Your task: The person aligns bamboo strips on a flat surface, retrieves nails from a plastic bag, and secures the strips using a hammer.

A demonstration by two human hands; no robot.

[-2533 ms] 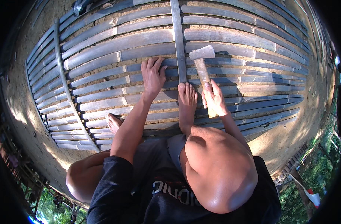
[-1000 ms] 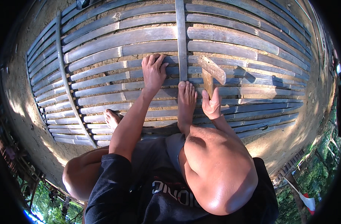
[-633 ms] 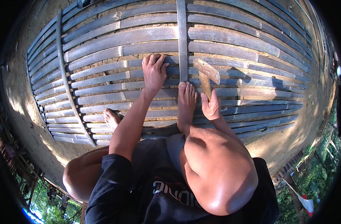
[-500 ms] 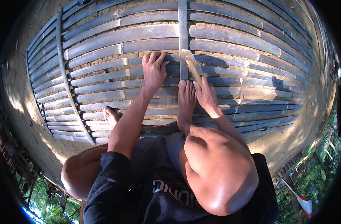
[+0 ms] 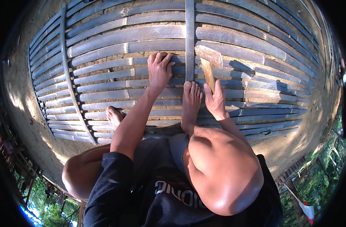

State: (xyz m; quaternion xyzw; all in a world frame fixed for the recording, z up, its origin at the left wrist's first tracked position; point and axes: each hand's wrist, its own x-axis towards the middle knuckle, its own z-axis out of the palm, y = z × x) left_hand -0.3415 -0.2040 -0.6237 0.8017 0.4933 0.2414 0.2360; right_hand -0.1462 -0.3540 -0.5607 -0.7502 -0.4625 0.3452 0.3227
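Right grip (image 5: 215, 99) is closed around the wooden handle of a hatchet (image 5: 209, 56), thumb on the left side of the handle and fingers on the other, most of them hidden from view. The hatchet is in front of the right knee (image 5: 226, 174), its handle leaning a little to the left and its broad, pale, worn head at the far end. That head appears raised above the bamboo slats (image 5: 150, 33), just to the right of the centre strip (image 5: 190, 38), with a dark shadow lying apart from it on the right.

Left grip (image 5: 160, 72) is on the other side of the same strip, palm down, its fingers bent over the edge of a slat and the thumb side toward the strip; whether it pinches that slat or only rests on it, I cannot tell.

Grey and weathered, the slats run side to side with narrow gaps, and a second strip (image 5: 65, 56) crosses them farther left. Bare earth (image 5: 19, 79) shows around them. The bare right foot (image 5: 191, 104) stands between the two forearms, toes at the near end of the centre strip. The left foot (image 5: 114, 116) is on the slats, left of the left forearm
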